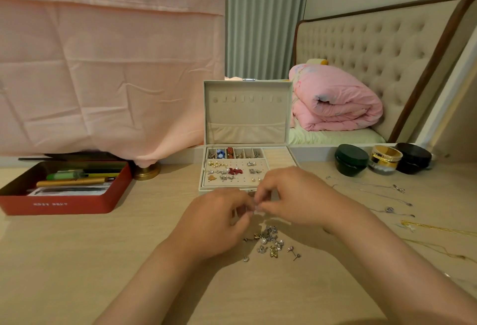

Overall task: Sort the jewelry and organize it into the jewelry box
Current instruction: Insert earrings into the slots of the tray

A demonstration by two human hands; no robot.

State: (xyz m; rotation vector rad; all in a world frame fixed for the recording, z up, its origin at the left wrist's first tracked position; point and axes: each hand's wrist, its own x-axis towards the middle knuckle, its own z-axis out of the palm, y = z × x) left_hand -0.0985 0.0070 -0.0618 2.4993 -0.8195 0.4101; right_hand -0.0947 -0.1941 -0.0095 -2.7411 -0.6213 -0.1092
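The left hand (219, 211) and right hand (291, 195) meet fingertip to fingertip just in front of the open jewelry box (247, 115), both pinching a small piece (256, 209) too tiny and blurred to name; the loose earrings (269, 243) lie beneath them on the table (103, 260) and look light, stiff and slippery, best pinched by the head, not the thin post; fine chains (374, 190) trail right, partly cut off.

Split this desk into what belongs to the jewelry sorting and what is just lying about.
Job: jewelry box, loose earrings, chains, small piece pinched by left hand and right hand.
Lying about: red tin of pens, three jars, brass base.
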